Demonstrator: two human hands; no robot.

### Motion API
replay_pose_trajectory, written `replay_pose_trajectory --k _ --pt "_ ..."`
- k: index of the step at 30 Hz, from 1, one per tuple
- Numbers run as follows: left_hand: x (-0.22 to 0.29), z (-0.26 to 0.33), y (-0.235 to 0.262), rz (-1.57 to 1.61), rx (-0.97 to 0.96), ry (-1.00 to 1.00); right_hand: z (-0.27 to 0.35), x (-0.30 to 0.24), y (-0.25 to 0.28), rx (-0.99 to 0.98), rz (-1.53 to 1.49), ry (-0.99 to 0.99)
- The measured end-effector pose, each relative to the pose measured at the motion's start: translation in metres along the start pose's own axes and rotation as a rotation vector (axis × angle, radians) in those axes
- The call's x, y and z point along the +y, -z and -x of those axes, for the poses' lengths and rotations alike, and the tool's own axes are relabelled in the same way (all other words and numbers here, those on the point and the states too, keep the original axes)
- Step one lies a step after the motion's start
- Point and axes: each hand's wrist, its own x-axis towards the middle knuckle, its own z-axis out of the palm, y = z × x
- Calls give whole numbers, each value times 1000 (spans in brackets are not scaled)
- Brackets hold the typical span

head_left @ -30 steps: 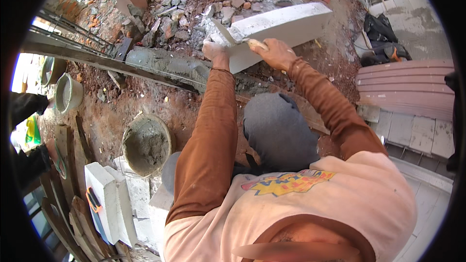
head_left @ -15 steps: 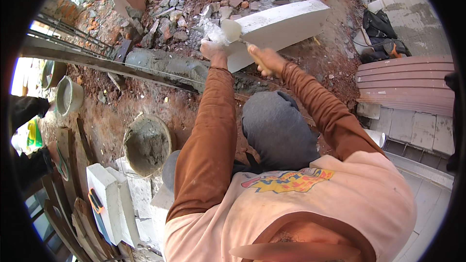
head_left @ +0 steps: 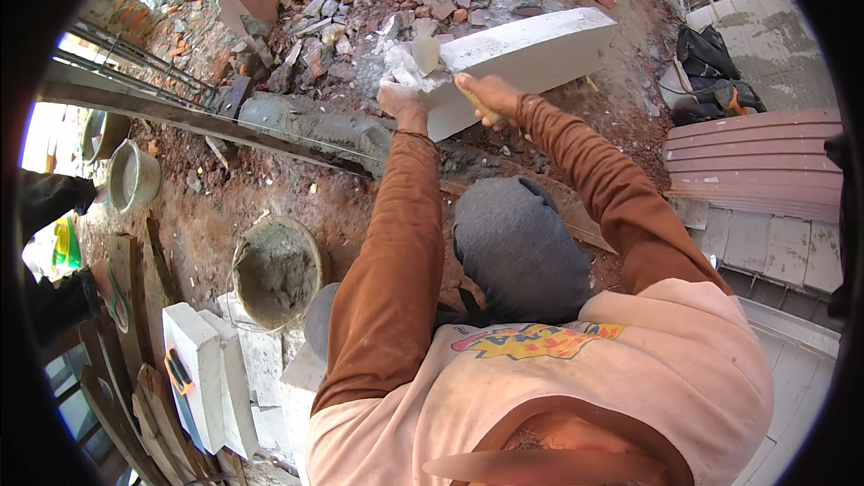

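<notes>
A long white building block (head_left: 531, 63) lies slanted on the ground ahead of me, its left end broken and crumbly. At that end my left hand (head_left: 402, 105) is closed against the block, its fingertips partly hidden by white chunks. My right hand (head_left: 490, 101) grips the wooden handle of a trowel. The trowel's pale, rounded blade (head_left: 426, 54) is raised at the broken end, just beyond my left hand. A grey strip of mortar (head_left: 315, 123) runs along the ground to the left of the block.
Rubble (head_left: 337, 9) covers the ground beyond. A mortar bucket (head_left: 281, 272) stands left of my knee (head_left: 513, 247), near white blocks (head_left: 193, 378) and wooden planks (head_left: 126, 288). A board with a string (head_left: 207, 121) crosses the left. Another person's dark-clothed legs (head_left: 54, 306) show far left. Ribbed sheets (head_left: 756, 162) lie right.
The trowel blade has turned more upright and moved slightly up. My right hand has shifted a little up and left on its side. My left hand stays at the block's end.
</notes>
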Motion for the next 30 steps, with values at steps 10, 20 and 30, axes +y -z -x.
replay_pose_trajectory --k 10,20,30 --pt "-1 0 -1 47 -5 8 34 13 -12 380 572 317" --pt "-10 -1 -8 -1 20 6 46 13 -4 337 -37 306" --pt "-49 -16 -40 340 50 78 34 26 -14 426 495 426"
